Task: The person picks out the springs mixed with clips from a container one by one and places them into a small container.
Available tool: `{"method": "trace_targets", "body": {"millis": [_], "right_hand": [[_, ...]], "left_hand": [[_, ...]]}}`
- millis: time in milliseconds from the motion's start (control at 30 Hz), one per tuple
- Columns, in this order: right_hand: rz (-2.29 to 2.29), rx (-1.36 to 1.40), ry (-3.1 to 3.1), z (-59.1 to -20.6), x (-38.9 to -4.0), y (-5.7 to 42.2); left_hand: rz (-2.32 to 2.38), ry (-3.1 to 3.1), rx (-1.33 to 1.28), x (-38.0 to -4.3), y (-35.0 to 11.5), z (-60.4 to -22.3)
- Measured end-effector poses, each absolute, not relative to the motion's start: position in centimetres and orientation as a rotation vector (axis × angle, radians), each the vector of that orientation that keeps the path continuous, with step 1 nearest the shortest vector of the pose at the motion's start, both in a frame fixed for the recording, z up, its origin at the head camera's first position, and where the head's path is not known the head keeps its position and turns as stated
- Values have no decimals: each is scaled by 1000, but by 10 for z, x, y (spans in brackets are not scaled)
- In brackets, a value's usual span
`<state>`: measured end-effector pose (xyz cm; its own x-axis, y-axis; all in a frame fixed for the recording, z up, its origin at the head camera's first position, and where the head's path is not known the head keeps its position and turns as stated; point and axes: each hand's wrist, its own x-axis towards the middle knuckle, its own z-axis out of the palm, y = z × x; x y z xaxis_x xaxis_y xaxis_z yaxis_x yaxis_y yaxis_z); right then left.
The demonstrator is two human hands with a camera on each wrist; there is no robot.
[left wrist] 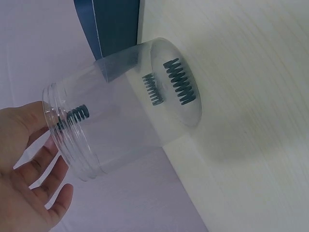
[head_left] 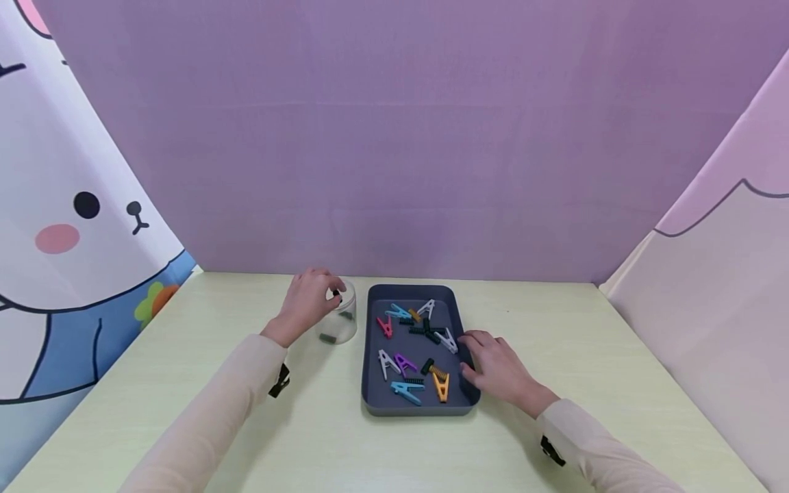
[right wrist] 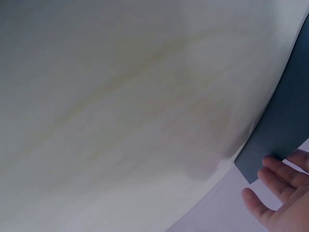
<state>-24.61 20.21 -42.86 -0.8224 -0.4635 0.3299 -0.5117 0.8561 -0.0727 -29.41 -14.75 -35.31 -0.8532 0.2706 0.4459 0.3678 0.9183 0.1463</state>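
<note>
At the mouth of a clear plastic jar, my left hand pinches a dark green spring, which shows through the jar's upper wall in the left wrist view. Two more dark springs lie on the jar's bottom. The jar stands upright left of a dark grey tray. My right hand rests against the tray's right side with its fingers loosely bent at the rim. Inside the tray lie several plastic clips, among them a yellow clip and a blue clip, along with dark and orange springs.
The pale table carries the jar and tray. A purple cloth backdrop rises behind the table's far edge. Printed cloth panels stand at left and right.
</note>
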Motion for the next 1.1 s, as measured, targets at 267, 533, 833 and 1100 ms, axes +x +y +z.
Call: {"method": "trace_targets", "body": {"millis": [267,533,833,1100], "right_hand": [[231,730,-2734,-428,-245,201],[240,729,-2734,-429,-246,200],[224,734,-2731,-429,-247,200],[218,736,-2723,-429,-247,200]], "left_hand": [[-362,-2678,-447,-296,-149,-354],[-351,-2688,-446,-295,-149,-354],[-335,-2642,-469,-295,-150,-354],[-345,-2617,-489,-294,-147,-351]]}}
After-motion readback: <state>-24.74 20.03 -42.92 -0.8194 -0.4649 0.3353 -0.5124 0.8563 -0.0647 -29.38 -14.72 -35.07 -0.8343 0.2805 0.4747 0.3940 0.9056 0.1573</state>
